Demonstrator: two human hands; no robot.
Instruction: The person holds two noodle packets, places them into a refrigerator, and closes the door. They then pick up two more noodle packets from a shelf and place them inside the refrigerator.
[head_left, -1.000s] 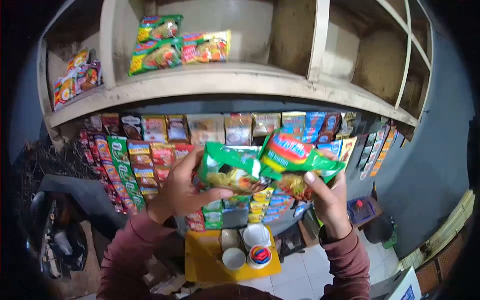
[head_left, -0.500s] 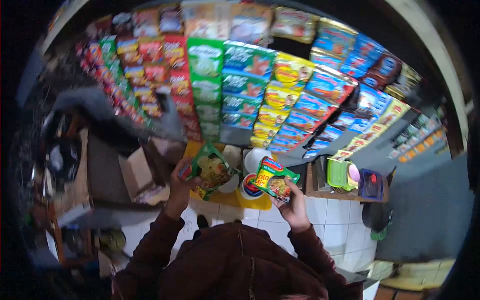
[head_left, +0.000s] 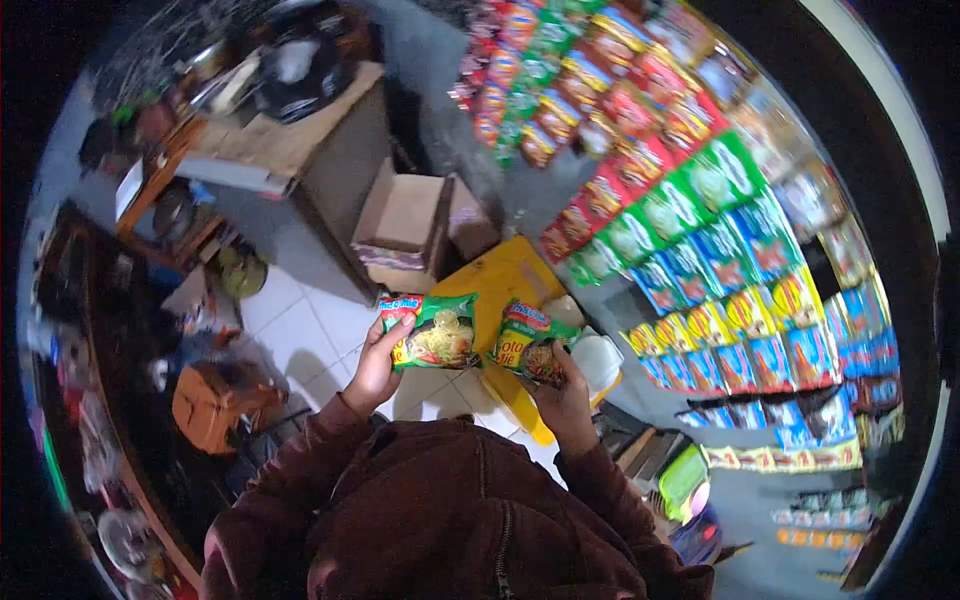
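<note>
Two green noodle packets are held up side by side in front of my chest. My left hand [head_left: 376, 366] grips the left edge of one green packet [head_left: 440, 333], its thumb over the front and the noodle picture facing up. On the right, my right hand [head_left: 566, 400] is closed on the lower right side of the other green packet [head_left: 528, 345], which is a little tilted. A small gap separates the packets. Beneath them is a yellow table [head_left: 500, 275] with pale round containers [head_left: 596, 362] partly hidden behind the right packet.
Strips of hanging sachets [head_left: 715, 260] cover the wall on the right. An open cardboard box [head_left: 405, 215] stands beside a wooden counter [head_left: 335, 120] at the upper left. A green basket [head_left: 684, 480] is at the lower right. White floor tiles [head_left: 290, 310] show at left.
The view has turned to the left, so the wall of sachets now lies at the right. Both packets are still held; the left one now faces up more flatly, and they are closer together.
</note>
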